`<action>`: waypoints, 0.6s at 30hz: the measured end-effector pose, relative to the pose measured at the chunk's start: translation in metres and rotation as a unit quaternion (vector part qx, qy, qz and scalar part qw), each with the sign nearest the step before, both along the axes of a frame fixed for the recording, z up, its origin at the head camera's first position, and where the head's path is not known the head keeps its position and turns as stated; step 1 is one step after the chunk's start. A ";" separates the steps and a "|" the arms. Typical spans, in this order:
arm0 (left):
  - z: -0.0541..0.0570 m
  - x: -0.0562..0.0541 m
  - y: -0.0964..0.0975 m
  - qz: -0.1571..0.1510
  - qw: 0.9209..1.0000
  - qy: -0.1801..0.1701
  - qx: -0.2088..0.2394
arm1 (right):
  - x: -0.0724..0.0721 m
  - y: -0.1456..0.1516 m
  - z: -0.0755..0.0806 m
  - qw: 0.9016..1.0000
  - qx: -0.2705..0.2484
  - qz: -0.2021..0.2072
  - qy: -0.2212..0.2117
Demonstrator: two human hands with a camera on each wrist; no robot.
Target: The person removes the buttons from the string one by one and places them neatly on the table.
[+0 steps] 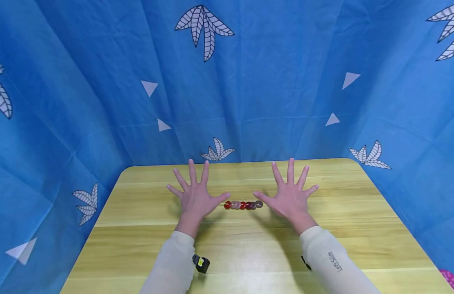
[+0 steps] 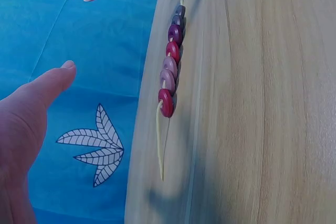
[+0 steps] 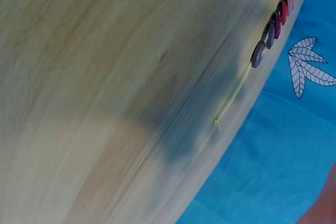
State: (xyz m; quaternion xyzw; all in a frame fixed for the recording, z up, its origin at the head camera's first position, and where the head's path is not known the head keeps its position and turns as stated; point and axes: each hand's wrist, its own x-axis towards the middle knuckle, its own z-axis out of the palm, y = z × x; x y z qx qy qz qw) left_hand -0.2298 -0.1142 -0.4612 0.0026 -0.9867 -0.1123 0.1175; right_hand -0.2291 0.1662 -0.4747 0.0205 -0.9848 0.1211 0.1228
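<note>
Blue cloth printed with white leaves and triangles [image 1: 278, 49] hangs behind and to both sides of a pale yellow wood-grain counter [image 1: 249, 249] with rounded far corners. On the counter lies a row of seven small, round, glossy button-like discs [image 1: 243, 205], strung on a thin pale yellow cord [image 2: 160, 156]. In the head view it sits between the two thumbs. From the left thumb toward the right the colours run red, two of pale mauve, red, dark purple, then two greyish purple; cord shows past both ends of the row.

The left hand [image 1: 196, 198] is spread wide, fingers straight and released, its thumb pointing at the nearest red disc — apart from it, as the left wrist view shows. The right hand [image 1: 290, 198] is spread the same way, holding nothing, its thumb pointing toward the greyish end of the row. Both hands cast shadows on the counter.

Behind the fingers come off-white sleeves [image 1: 171, 261], the right one lettered. A small black device with a yellow patch [image 1: 201, 263] is at the left sleeve. Well beyond the right fingers, a pink patterned object [image 1: 450, 281] shows only partly.
</note>
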 end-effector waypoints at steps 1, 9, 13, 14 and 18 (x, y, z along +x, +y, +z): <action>0.000 0.000 0.000 0.000 1.000 0.000 -0.001 | 0.000 0.000 0.000 1.000 -0.001 0.000 -0.001; -0.001 -0.003 -0.001 -0.001 1.000 0.005 -0.011 | -0.004 -0.004 -0.003 1.000 -0.003 0.007 -0.002; -0.003 -0.005 -0.002 -0.008 1.000 0.005 -0.009 | -0.005 -0.008 -0.006 1.000 -0.008 0.015 -0.001; -0.004 -0.004 -0.002 -0.009 1.000 0.004 -0.007 | -0.005 -0.010 -0.007 1.000 -0.008 0.016 -0.002; -0.009 -0.005 -0.002 -0.016 1.000 -0.006 0.001 | -0.005 -0.017 -0.011 1.000 -0.017 0.022 -0.008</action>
